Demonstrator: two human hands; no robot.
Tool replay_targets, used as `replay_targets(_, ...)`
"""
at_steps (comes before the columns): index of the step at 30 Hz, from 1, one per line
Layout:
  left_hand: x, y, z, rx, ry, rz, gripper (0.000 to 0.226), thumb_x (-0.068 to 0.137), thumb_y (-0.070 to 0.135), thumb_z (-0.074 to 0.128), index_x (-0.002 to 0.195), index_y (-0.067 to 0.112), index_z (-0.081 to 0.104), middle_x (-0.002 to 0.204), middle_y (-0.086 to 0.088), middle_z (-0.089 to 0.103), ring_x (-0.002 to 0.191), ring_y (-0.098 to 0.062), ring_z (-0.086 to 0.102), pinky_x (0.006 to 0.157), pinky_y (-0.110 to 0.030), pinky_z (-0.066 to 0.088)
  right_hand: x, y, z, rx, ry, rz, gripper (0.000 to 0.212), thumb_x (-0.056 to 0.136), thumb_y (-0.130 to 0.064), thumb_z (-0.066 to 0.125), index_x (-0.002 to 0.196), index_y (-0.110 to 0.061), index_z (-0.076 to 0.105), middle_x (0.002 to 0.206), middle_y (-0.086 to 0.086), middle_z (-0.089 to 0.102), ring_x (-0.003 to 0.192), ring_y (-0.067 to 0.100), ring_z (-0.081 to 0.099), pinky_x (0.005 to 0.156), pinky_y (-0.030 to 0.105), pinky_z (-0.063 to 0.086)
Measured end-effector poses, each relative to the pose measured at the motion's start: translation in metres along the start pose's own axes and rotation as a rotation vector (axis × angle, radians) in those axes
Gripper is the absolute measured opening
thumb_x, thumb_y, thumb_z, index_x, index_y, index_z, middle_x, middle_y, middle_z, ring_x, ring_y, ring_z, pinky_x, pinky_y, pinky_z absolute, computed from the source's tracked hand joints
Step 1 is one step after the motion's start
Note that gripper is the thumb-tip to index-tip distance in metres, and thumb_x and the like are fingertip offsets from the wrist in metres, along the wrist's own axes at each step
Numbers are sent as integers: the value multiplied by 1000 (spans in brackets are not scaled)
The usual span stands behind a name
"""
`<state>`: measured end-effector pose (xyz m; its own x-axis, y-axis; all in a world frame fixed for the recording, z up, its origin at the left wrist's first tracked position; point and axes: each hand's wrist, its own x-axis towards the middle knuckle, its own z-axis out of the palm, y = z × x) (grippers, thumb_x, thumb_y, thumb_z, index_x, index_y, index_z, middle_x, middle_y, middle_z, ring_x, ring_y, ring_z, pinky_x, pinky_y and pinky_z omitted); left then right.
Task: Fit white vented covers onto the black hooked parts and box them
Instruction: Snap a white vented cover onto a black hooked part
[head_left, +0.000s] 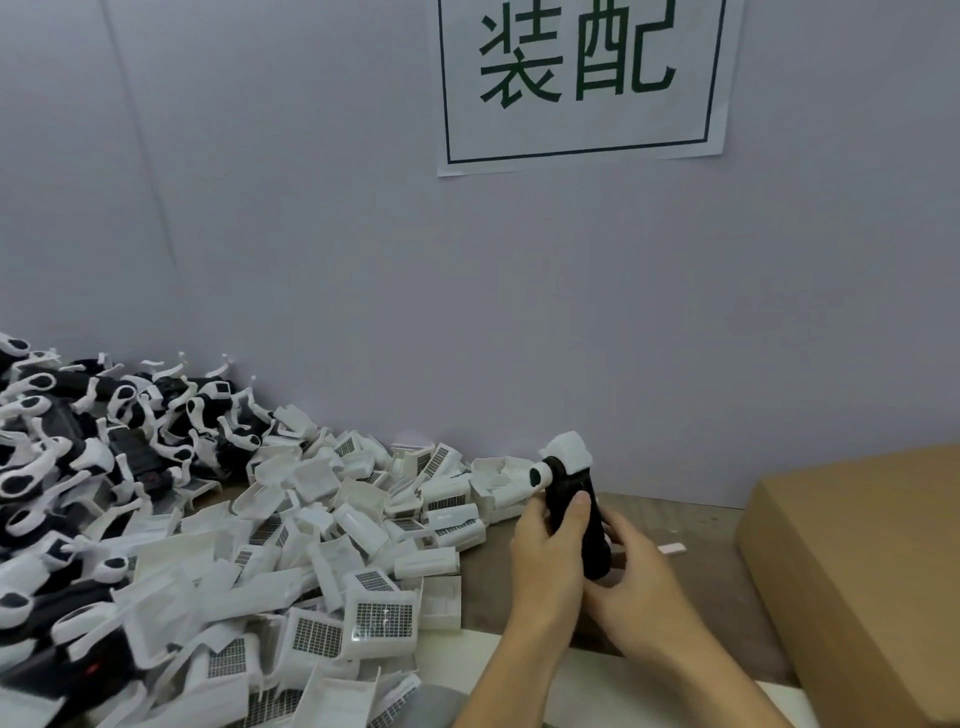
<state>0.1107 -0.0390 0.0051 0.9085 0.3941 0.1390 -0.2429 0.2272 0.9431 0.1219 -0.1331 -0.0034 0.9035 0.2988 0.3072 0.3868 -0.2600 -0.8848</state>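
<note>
Black hooked part (574, 512) is gripped by both hands, left hand (550, 561) and right hand (636, 582), beside the white covers (332, 545).

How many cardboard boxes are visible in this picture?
1. The box stands at the right edge of the table, to the right of both hands. Part of it runs out of frame, so another box beyond it may be hidden.
</note>
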Motion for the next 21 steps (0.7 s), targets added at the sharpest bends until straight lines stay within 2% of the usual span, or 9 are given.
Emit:
replay_targets(4, -3, -2, 0, 154, -117, 63, 9, 96, 24, 66, 101, 21, 72, 97, 2, 78, 92, -8, 73, 87, -29, 57, -1, -2, -3, -39, 54, 35, 38, 81, -13, 72, 105, -41, 60, 94, -22, 73, 88, -1, 70, 77, 24, 58)
replay_targets(7, -2, -2, 0, 262, -113, 118, 8, 94, 24, 67, 91, 22, 74, 88, 6, 78, 86, -5, 72, 84, -27, 56, -3, -5, -5, -136, 61, 17, 30, 79, -16, 67, 94, -41, 59, 86, -23, 72, 78, -4, 68, 63, 19, 56)
replay_targets(9, -2, -2, 0, 295, -94, 148, 8, 94, 26, 68, 93, 21, 74, 88, 7, 77, 86, -5, 72, 84, -28, 56, -3, -8, -6, -164, 84, -13, 29, 79, -18, 65, 91, -43, 58, 85, -25, 71, 75, -6, 66, 57, 15, 52)
replay_targets(11, -2, -4, 1, 292, -79, 168, 7, 94, 25, 67, 95, 23, 74, 88, 8, 77, 87, -4, 71, 83, -25, 56, -3, -9, -5, -142, 81, -36, 35, 80, -19, 64, 93, -50, 55, 87, -26, 71, 78, -6, 67, 60, 14, 53)
replay_targets(13, -2, -4, 1, 263, -48, 169, 9, 95, 20, 67, 95, 24, 74, 89, 8, 77, 87, -4, 71, 79, -21, 54, -3, -9, -4, -85, 32, -14, 41, 83, -19, 65, 96, -56, 53, 94, -23, 72, 86, -4, 68, 72, 20, 56)
replay_targets(15, 0, -3, 1, 239, -7, 182, 14, 94, 14, 66, 95, 25, 74, 88, 8, 77, 86, -4, 71, 76, -18, 53, -2, -5, -4, -11, -9, 8, 45, 88, -13, 65, 108, -52, 54, 106, -20, 72, 101, -3, 66, 89, 25, 54)
replay_targets(17, 1, -2, -1, 283, 40, 220, 18, 95, 11, 65, 99, 27, 72, 89, 11, 77, 90, -2, 70, 82, -21, 53, -1, -1, -6, 49, 25, 19, 50, 92, -6, 59, 123, -45, 51, 122, -22, 64, 115, -7, 56, 98, 21, 44)
replay_targets(19, 1, -3, -4, 399, 34, 259, 19, 96, 12, 62, 108, 25, 70, 98, 12, 74, 99, -5, 67, 92, -31, 53, 1, 1, -11, 184, 99, 54, 52, 92, -4, 59, 132, -37, 50, 127, -23, 58, 116, -9, 53, 96, 17, 42)
replay_targets(21, -1, -6, -4, 607, -52, 329, 24, 96, 11, 55, 111, 26, 68, 104, 12, 71, 102, -8, 64, 95, -36, 51, 3, 1, -14, 367, 128, 84, 48, 90, -14, 69, 130, -34, 52, 119, -20, 65, 108, -8, 60, 86, 18, 48)
